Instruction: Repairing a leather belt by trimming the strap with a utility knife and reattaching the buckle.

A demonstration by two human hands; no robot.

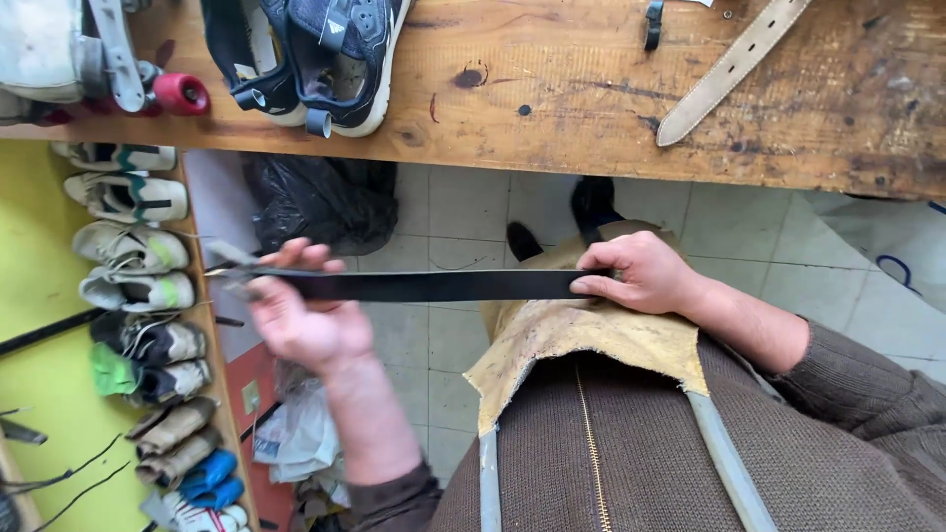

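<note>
A black leather strap (434, 285) stretches level between my two hands, below the edge of the wooden workbench (552, 108). My left hand (301, 315) grips its left end, where a small metal tool or buckle (229, 268) shows blurred at the fingertips. My right hand (641, 274) pinches the strap's right end against a tan leather apron (591, 345) over my brown zip sweater.
On the bench lie a dark sneaker (340, 54), a roller skate with a red wheel (118, 69) and a pale belt (734, 64). Shelves at left hold several worn shoes (133, 261). A black plastic bag (315, 202) sits on the tiled floor.
</note>
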